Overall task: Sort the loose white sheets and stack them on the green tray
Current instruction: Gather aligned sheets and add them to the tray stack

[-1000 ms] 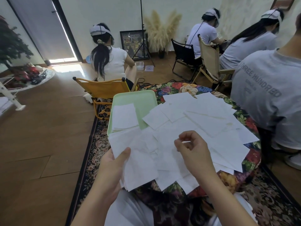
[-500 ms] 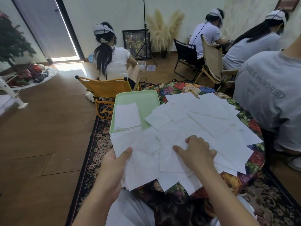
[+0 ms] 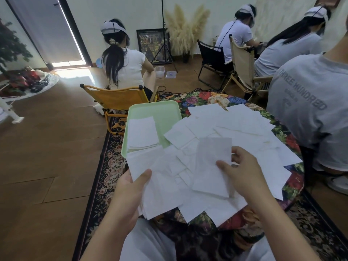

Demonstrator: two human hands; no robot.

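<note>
Several loose white sheets (image 3: pixel 243 127) lie spread over a round table with a flowered cloth (image 3: pixel 212 99). A pale green tray (image 3: pixel 158 111) sits at the table's far left and carries a small neat stack of white sheets (image 3: pixel 142 133). My left hand (image 3: pixel 130 193) grips a bundle of sheets (image 3: pixel 162 181) at its near left edge, thumb on top. My right hand (image 3: pixel 243 172) pinches one narrower white sheet (image 3: pixel 212 162) and holds it lifted above the pile, tilted upright.
A person in a grey shirt (image 3: pixel 308 108) sits close at the table's right edge. An orange folding chair (image 3: pixel 114 98) with a seated person stands just beyond the tray. Other people and chairs are at the back right. Patterned rug (image 3: pixel 105 178) and wooden floor lie to the left.
My right hand, pressed flat on the pile half a second ago, has pinched one sheet and raised it off the pile. The left hand still holds its bundle.
</note>
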